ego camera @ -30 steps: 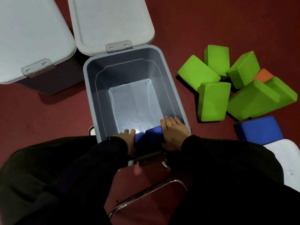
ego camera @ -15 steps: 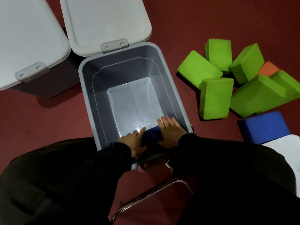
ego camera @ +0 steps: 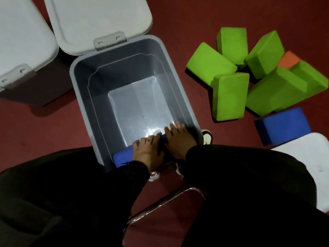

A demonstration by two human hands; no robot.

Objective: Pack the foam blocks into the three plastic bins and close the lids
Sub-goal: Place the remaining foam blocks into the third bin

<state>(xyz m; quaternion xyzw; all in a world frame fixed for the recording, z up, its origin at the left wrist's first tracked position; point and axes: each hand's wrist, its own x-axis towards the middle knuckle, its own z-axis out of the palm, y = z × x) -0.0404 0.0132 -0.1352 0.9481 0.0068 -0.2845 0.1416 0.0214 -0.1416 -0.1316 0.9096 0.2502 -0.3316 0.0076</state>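
Red floor (ego camera: 178, 24); left hand (ego camera: 147, 152) now flat atop blue block (ego camera: 122, 157), right hand (ego camera: 179, 141) flat.

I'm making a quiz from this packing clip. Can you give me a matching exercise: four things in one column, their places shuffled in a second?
Things:
1. blue block under the hands
2. second blue block
3. orange block
4. open lid

Places:
A. on the floor, right of the open bin
B. tipped back behind the bin
C. inside the bin, at its near wall
D. behind the green blocks, mostly hidden

Pairs: 1-C, 2-A, 3-D, 4-B
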